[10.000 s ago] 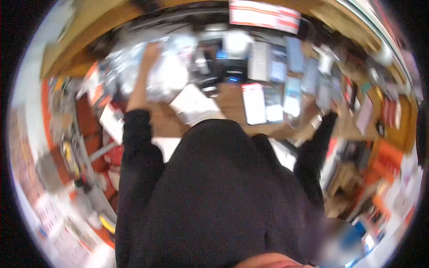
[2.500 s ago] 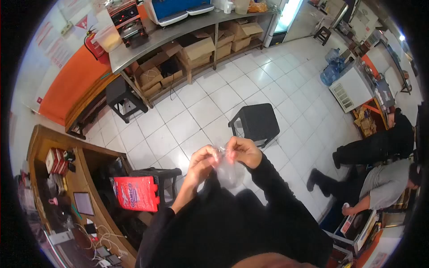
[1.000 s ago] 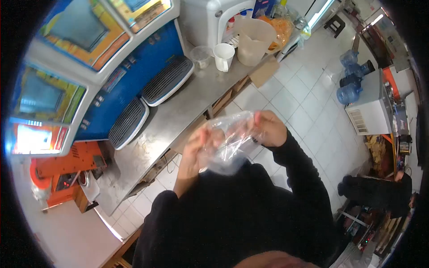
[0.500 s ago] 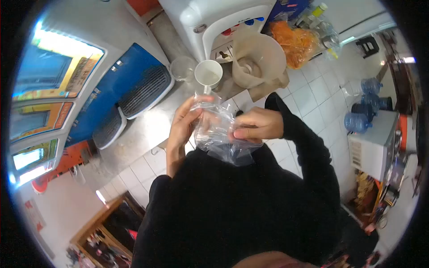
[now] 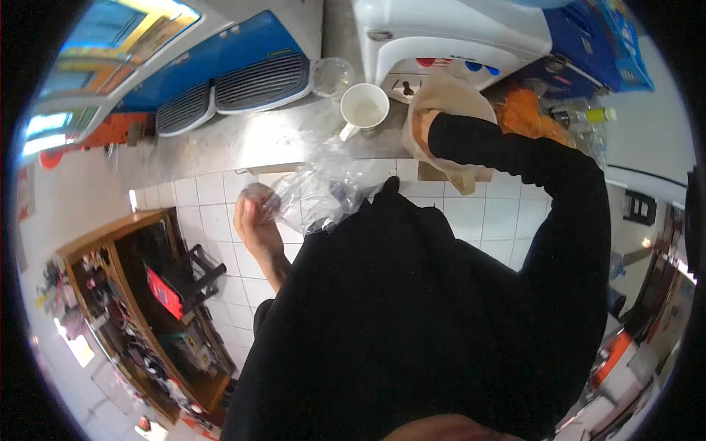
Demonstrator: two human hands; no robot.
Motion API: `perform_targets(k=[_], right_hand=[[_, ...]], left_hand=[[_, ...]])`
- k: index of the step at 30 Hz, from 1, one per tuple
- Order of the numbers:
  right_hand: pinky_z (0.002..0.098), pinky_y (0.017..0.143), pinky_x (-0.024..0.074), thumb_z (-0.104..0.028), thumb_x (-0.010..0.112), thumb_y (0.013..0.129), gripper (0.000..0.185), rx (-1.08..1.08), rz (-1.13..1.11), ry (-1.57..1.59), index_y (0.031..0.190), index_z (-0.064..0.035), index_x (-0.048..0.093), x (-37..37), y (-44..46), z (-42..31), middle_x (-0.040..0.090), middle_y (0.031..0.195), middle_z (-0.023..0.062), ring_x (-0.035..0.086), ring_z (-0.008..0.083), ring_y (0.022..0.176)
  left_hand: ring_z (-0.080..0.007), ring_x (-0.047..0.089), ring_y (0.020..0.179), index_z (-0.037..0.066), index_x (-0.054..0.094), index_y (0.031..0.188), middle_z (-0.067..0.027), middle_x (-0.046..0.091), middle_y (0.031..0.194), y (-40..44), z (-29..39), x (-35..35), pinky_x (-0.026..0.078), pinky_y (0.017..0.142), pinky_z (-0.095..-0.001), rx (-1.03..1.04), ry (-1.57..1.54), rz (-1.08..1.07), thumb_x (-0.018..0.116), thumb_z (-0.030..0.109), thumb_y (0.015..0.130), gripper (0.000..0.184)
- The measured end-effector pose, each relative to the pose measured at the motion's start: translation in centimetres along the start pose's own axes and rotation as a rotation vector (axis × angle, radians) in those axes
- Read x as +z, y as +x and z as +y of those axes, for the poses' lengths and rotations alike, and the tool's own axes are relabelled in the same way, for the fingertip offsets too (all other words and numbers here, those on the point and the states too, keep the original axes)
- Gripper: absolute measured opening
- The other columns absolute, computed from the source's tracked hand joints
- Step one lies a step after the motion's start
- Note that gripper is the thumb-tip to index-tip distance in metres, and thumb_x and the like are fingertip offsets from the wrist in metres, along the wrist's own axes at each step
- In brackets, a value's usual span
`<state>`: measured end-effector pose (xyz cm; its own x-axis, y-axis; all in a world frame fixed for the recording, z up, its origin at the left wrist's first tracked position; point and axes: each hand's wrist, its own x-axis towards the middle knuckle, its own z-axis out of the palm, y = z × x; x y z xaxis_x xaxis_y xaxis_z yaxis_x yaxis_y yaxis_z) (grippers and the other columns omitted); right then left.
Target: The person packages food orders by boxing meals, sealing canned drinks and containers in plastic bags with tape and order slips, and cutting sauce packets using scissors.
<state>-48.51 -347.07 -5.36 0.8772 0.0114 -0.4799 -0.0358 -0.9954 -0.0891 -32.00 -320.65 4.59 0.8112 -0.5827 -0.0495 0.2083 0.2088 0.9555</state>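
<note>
My left hand [image 5: 257,217] is closed on the edge of a crumpled clear plastic bag [image 5: 323,195], which spreads out to the right in front of the counter edge. My right hand [image 5: 423,131] reaches down into a cloudy, translucent plastic pitcher [image 5: 460,95]; its fingers are hidden by the wall, so I cannot see whether they grip anything. Between the two hands, a white mug [image 5: 364,106] stands upright on the counter, its handle towards me. Behind it to the left is a clear plastic container [image 5: 332,77].
A white water dispenser [image 5: 448,33] with red and blue taps stands behind the pitcher. Blue-and-grey machines with drip trays [image 5: 261,82] line the metal counter [image 5: 228,143] on the left. An orange plastic bag [image 5: 523,114] and bottles [image 5: 599,115] lie to the right.
My right hand has let go of the plastic bag and moved right into the pitcher. My left hand has moved left and down with the bag. The camera view has turned.
</note>
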Motion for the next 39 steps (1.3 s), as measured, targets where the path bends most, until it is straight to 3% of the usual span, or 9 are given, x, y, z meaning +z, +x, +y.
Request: perform_targets(k=[12, 17, 20, 26, 29, 30, 32, 34, 39], right_hand=[[0.0358, 0.070, 0.0458, -0.026, 0.063, 0.057, 0.036, 0.374, -0.274, 0.009, 0.083, -0.0011, 0.059, -2.1, -0.7, -1.1, 0.058, 0.086, 0.0156, 0.056, 0.0289, 0.079], [0.0334, 0.066, 0.0466, -0.035, 0.069, 0.046, 0.052, 0.381, 0.281, 0.177, 0.081, 0.0013, 0.058, -1.2, -4.7, 0.5, 0.055, 0.080, 0.0179, 0.055, 0.0295, 0.072], [0.0321, 0.066, 0.0470, -0.033, 0.067, 0.051, 0.050, 0.374, 0.717, 0.314, 0.084, 0.0030, 0.058, -2.8, -8.5, -1.3, 0.056, 0.080, 0.0160, 0.056, 0.0268, 0.074], [0.0350, 0.079, 0.0429, -0.026, 0.056, 0.067, 0.039, 0.496, 1.325, 1.090, 0.092, 0.0040, 0.055, -2.4, -13.2, -1.3, 0.054, 0.099, 0.0112, 0.054, 0.0246, 0.090], [0.0378, 0.084, 0.0389, -0.028, 0.048, 0.070, 0.045, 0.209, 1.834, 2.258, 0.101, 0.0047, 0.049, -2.6, -12.1, -1.3, 0.050, 0.106, 0.0134, 0.051, 0.0244, 0.096], [0.0414, 0.085, 0.0373, -0.031, 0.043, 0.071, 0.051, 0.288, 1.905, 2.295, 0.108, 0.0043, 0.043, -5.4, -12.1, -3.1, 0.049, 0.107, 0.0165, 0.048, 0.0272, 0.097], [0.0431, 0.083, 0.0381, -0.038, 0.046, 0.071, 0.056, -0.342, 1.462, 2.679, 0.108, 0.0040, 0.042, -4.4, -12.5, -2.8, 0.049, 0.105, 0.0188, 0.050, 0.0309, 0.092], [0.0450, 0.080, 0.0391, -0.048, 0.053, 0.068, 0.073, -0.764, 1.174, 2.615, 0.115, 0.0037, 0.034, -3.2, -11.7, -3.2, 0.044, 0.110, 0.0205, 0.046, 0.0324, 0.095], [0.0456, 0.074, 0.0380, -0.031, 0.069, 0.059, 0.084, -0.792, 0.819, 2.535, 0.123, -0.0049, 0.020, -6.3, -10.8, -8.7, 0.037, 0.109, 0.0135, 0.042, 0.0277, 0.093]], left_hand=[[-0.0112, 0.037, 0.062, 0.003, 0.042, 0.078, -0.0047, 0.043, 0.072, -5.3, -0.8, -3.6, 0.032, 0.058, -0.0218, 0.170, 0.129, 0.110, 0.043, 0.000, 0.075, 0.005], [-0.0107, 0.037, 0.066, 0.006, 0.036, 0.079, -0.0033, 0.040, 0.071, -5.6, -1.1, -4.1, 0.032, 0.062, -0.0218, 0.220, 0.086, -0.028, 0.038, -0.007, 0.073, 0.014], [-0.0106, 0.036, 0.065, 0.007, 0.034, 0.077, -0.0030, 0.039, 0.070, -5.6, -0.6, -3.6, 0.032, 0.062, -0.0223, 0.205, 0.155, -0.060, 0.038, -0.007, 0.073, 0.015], [-0.0110, 0.037, 0.064, 0.007, 0.034, 0.077, -0.0035, 0.040, 0.070, -5.9, -1.2, -2.4, 0.033, 0.062, -0.0227, 0.134, 0.112, -0.069, 0.037, -0.008, 0.072, 0.016], [-0.0113, 0.037, 0.065, 0.007, 0.033, 0.077, -0.0037, 0.040, 0.070, -6.3, -1.5, -1.5, 0.033, 0.062, -0.0228, 0.112, 0.067, -0.058, 0.037, -0.008, 0.072, 0.016], [-0.0113, 0.037, 0.065, 0.007, 0.033, 0.077, -0.0037, 0.040, 0.070, -6.4, -1.6, -1.3, 0.033, 0.062, -0.0227, 0.117, 0.069, -0.044, 0.037, -0.008, 0.072, 0.016], [-0.0114, 0.037, 0.065, 0.007, 0.033, 0.077, -0.0037, 0.040, 0.070, -6.7, -1.6, -1.5, 0.033, 0.062, -0.0226, 0.128, 0.075, -0.007, 0.037, -0.007, 0.072, 0.016], [-0.0120, 0.038, 0.067, 0.009, 0.033, 0.077, -0.0039, 0.041, 0.070, -7.0, -0.9, -2.5, 0.033, 0.064, -0.0236, 0.108, -0.044, 0.034, 0.040, -0.006, 0.072, 0.016], [-0.0127, 0.041, 0.071, 0.009, 0.035, 0.077, -0.0047, 0.045, 0.074, -8.7, 1.8, -8.0, 0.034, 0.065, -0.0241, 0.137, -0.389, 0.248, 0.050, -0.001, 0.073, 0.018]])
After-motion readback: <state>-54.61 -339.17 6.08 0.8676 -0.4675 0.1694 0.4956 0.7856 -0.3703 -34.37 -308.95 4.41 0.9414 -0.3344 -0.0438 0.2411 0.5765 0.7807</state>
